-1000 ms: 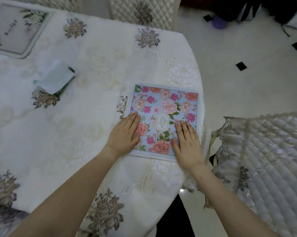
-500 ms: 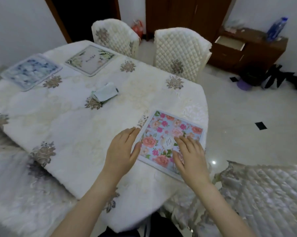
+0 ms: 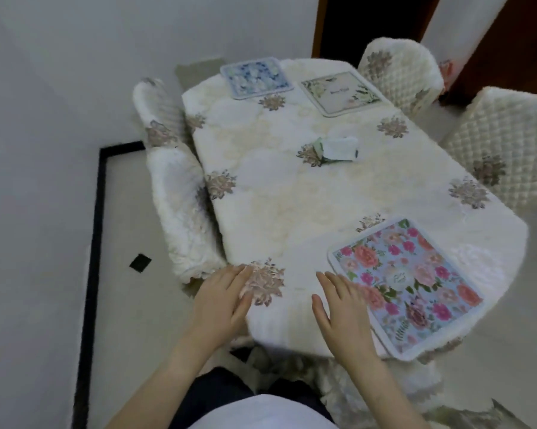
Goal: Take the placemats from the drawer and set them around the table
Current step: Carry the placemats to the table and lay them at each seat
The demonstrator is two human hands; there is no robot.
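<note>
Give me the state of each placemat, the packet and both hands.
pink floral placemat: flat, near right corner, not gripped
blue floral placemat: flat, far end
cream floral placemat: flat, far right side
green-and-white packet: lying mid-table
left hand: open, empty
right hand: open, at pink placemat's edge

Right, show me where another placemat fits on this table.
Bare white tablecloth runs along the left edge, from the blue floral placemat down to the left hand, and along the right edge between the cream leaf-print placemat and the pink floral placemat. The far end is crowded; the white folded packet sits mid-table.
</note>
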